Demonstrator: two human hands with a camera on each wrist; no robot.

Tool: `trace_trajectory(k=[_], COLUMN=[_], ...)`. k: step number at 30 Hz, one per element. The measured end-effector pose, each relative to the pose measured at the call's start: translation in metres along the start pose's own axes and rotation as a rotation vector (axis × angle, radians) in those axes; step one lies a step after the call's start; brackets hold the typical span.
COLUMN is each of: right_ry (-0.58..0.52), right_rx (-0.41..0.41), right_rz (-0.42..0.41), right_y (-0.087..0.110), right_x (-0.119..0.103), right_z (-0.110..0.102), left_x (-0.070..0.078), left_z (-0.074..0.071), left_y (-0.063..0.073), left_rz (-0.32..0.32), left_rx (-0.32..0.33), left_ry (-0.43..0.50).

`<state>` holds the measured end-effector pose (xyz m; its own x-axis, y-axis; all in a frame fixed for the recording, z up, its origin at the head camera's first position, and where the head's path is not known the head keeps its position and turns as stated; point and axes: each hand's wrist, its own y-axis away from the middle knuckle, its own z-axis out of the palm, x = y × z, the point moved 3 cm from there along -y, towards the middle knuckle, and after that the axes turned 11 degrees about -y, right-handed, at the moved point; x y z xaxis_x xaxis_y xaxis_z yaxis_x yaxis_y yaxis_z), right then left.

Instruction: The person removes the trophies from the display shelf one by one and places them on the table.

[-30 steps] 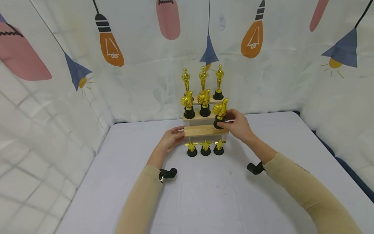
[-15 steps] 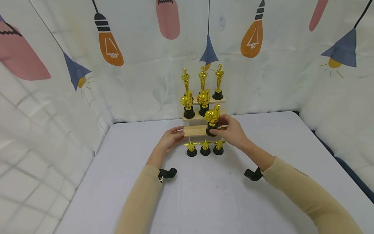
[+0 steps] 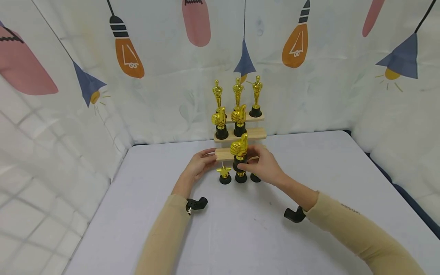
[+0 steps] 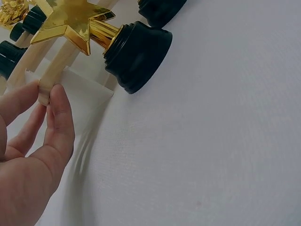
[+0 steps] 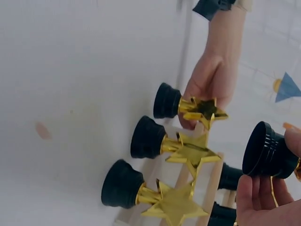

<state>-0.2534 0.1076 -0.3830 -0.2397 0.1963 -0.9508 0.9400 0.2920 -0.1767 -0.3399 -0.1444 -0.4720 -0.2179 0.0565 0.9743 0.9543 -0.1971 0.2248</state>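
My right hand (image 3: 264, 165) grips a gold thumbs-up trophy (image 3: 239, 146) by its black base, held upright in front of the lowest wooden shelf board (image 3: 223, 154). In the right wrist view that base (image 5: 263, 153) sits between thumb and fingers. My left hand (image 3: 200, 164) pinches the left end of the lowest board, plain in the left wrist view at the board's tip (image 4: 46, 89). Two more thumbs-up trophies (image 3: 221, 122) stand on the middle board (image 3: 257, 133). Three star trophies (image 5: 188, 151) stand on the table below; the held trophy and right hand partly cover two in the head view.
Three gold figure trophies (image 3: 256, 93) stand on the top board (image 3: 252, 118), near the back curtain (image 3: 165, 99). A white cloth covers the table (image 3: 240, 233). Dark cameras are strapped to both wrists.
My right hand has brought the thumbs-up trophy left and down, from the right end of the lowest board to its front middle. The left hand has stayed at the board's end.
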Motion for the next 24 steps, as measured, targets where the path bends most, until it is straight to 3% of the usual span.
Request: trace_trajectory(k=[11,24], right_ry=[-0.013,0.029], right_rx=[-0.055,-0.091], right_rz=[-0.051,0.038], right_y=[0.010,0.020], right_x=[0.003,0.014], right_z=[0.017,0.040], left_x=[0.000,0.000], left_z=[-0.001,-0.001], left_y=[0.000,-0.001], left_rz=[0.003,0.016], left_rx=[-0.011,-0.011], left_ry=[-0.010,-0.021])
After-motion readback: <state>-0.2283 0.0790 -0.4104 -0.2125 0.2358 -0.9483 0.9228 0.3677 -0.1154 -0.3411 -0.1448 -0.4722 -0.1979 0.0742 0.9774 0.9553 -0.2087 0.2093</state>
